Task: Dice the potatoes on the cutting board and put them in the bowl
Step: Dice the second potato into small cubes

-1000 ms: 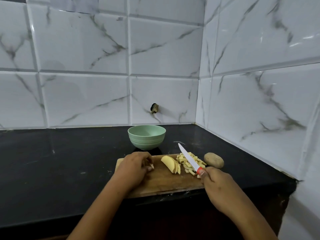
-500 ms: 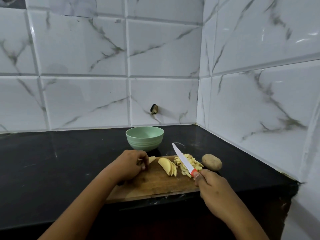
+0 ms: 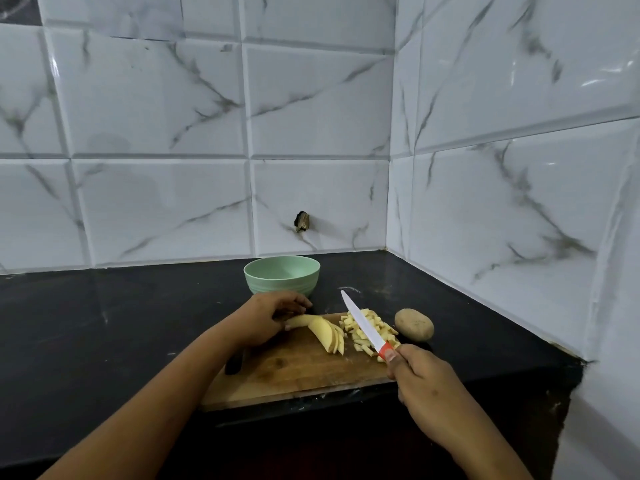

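Black countertop (image 3: 104, 341) in a corner of white marble-veined wall tiles (image 3: 156, 116). Nearest, the right hand (image 3: 426, 386) grasps a red-handled knife (image 3: 363, 323), its blade angled across the diced potato (image 3: 379, 322) on the wooden cutting board (image 3: 298, 372). The left hand (image 3: 266, 320) pinches a peeled potato wedge (image 3: 301, 320) beside fanned potato slices (image 3: 329, 336). A whole unpeeled potato (image 3: 414, 323) lies at the board's right end. Beyond stands a green bowl (image 3: 281, 289), its interior bare.
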